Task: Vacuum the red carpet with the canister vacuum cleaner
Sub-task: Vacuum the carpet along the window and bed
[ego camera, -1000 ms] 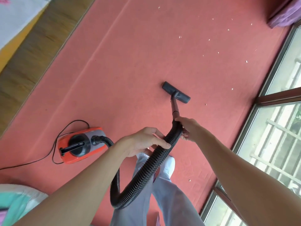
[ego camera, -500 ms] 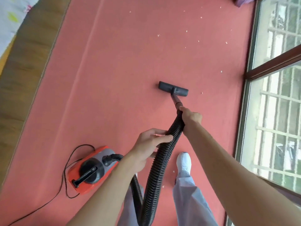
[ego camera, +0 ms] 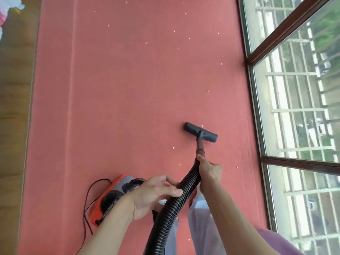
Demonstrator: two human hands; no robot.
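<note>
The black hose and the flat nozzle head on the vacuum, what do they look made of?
The black ribbed hose looks like flexible plastic: glossy ridges, and it bends in a curve. The dark flat nozzle head seems hard matte plastic, with rigid straight edges and little shine. Neither is certain from the look alone.

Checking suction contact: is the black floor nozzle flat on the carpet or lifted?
Flat: the floor nozzle looks flush on the red carpet, no gap visible.
</note>
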